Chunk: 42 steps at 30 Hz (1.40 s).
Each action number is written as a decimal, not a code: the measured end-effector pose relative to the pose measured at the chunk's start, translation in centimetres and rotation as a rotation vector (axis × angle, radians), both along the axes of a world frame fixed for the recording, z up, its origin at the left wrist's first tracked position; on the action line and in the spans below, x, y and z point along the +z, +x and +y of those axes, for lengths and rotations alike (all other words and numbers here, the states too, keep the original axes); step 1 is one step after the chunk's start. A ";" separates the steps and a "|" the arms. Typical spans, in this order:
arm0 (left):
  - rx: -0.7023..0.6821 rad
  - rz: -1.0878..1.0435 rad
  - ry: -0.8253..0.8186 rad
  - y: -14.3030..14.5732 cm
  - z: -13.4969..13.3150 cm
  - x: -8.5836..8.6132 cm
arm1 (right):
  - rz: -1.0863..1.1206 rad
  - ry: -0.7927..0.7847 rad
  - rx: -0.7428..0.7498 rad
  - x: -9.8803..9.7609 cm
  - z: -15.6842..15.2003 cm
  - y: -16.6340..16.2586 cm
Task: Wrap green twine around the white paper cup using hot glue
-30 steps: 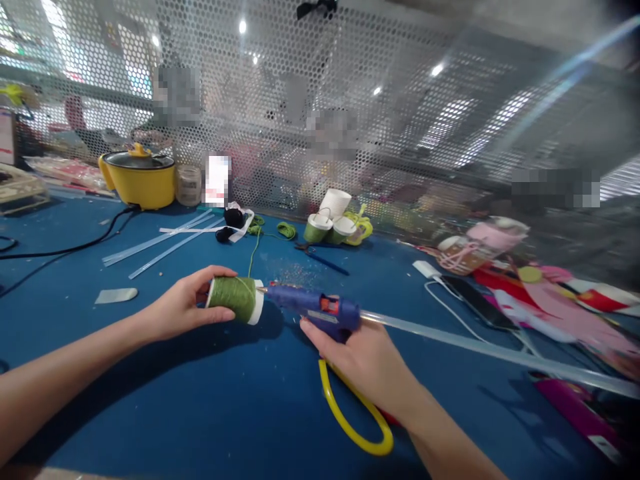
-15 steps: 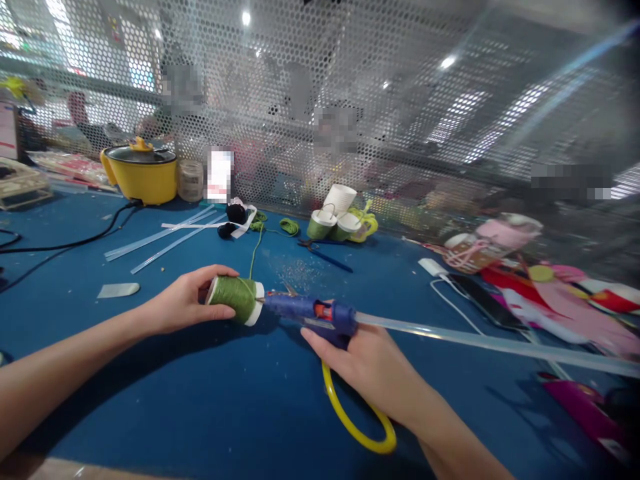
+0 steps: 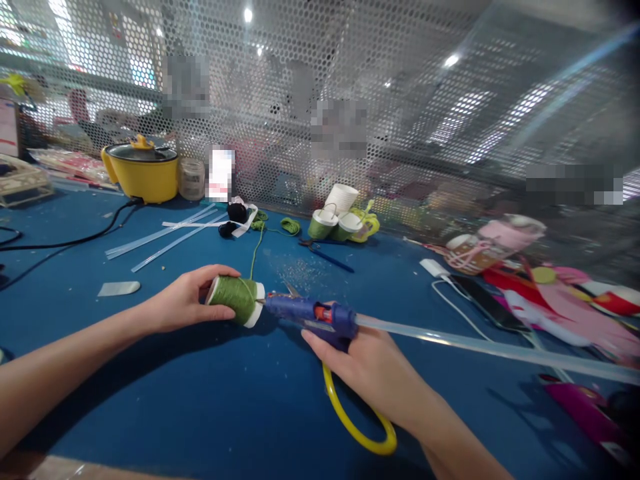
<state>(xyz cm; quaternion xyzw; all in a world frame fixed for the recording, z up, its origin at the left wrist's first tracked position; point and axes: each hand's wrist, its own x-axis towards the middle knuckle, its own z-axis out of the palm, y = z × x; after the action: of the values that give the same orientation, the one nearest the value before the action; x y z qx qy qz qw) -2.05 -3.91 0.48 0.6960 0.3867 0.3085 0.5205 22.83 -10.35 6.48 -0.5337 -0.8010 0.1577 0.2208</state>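
A white cup wrapped in green yarn [image 3: 234,297] lies on its side in my left hand [image 3: 187,299], thumb and fingers closed around its left end. A strand of green yarn [image 3: 257,253] runs from it to the back of the table. My right hand [image 3: 375,363] grips a blue hot glue gun [image 3: 305,310] by its handle, the fingers mostly hidden. The gun's nozzle is at the white band at the cup's right end; whether it touches is hard to tell. A long clear glue stick [image 3: 465,339] sticks out of its back, and a yellow cord [image 3: 345,420] loops below.
Blue-handled pliers [image 3: 327,257], yarn-wrapped cups [image 3: 323,225] and black yarn balls [image 3: 237,213] lie ahead. Loose glue sticks [image 3: 165,243] and a yellow electric pot [image 3: 145,177] are at left. A phone [image 3: 483,300] and felt pieces [image 3: 575,303] lie right. A perforated metal panel [image 3: 280,87] stands behind.
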 end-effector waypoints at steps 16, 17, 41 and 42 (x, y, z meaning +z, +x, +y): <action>-0.005 0.044 0.067 -0.2 0.1 -0.1 | -0.013 -0.057 0.000 -0.1 -0.4 0.0; -0.004 0.043 0.065 -0.2 0.1 -0.1 | -0.023 -0.050 -0.010 -0.1 -0.4 0.0; -0.069 0.144 0.206 -0.7 0.0 0.3 | -0.002 -0.025 -0.047 -0.3 0.3 0.2; -0.072 0.149 0.215 -0.7 0.0 0.3 | 0.000 -0.018 -0.045 -0.4 0.3 0.2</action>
<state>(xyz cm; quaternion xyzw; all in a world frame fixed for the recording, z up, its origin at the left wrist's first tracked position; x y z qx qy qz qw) -2.78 -3.92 0.80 0.7822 0.3639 0.2769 0.4232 23.06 -10.02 6.09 -0.5538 -0.7872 0.1597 0.2193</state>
